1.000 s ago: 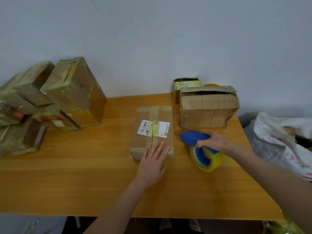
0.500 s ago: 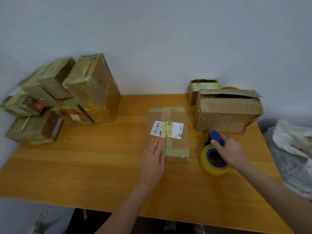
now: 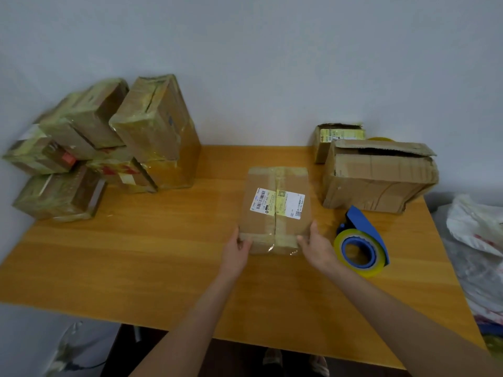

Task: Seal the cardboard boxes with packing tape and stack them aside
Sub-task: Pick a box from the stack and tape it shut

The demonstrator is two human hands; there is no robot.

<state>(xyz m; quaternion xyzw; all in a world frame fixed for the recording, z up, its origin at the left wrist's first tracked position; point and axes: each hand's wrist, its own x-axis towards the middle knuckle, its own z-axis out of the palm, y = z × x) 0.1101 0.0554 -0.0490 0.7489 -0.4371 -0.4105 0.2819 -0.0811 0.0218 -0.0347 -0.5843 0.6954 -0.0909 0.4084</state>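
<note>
A flat taped cardboard box (image 3: 275, 208) with a white label lies at the middle of the wooden table (image 3: 136, 254). My left hand (image 3: 236, 250) grips its near left corner. My right hand (image 3: 317, 247) grips its near right corner. The blue tape dispenser with a yellow roll (image 3: 359, 244) rests on the table just right of my right hand, untouched. A pile of several taped boxes (image 3: 109, 148) is stacked at the table's far left against the wall.
A larger crumpled box (image 3: 378, 178) with loose flaps stands at the back right, a small labelled box (image 3: 334, 140) behind it. White plastic bags (image 3: 479, 235) lie off the table's right edge. The wall closes the far side.
My right hand let go of the tape dispenser and moved left onto the box's near right corner. My left hand slid from the box's top to its near left corner.
</note>
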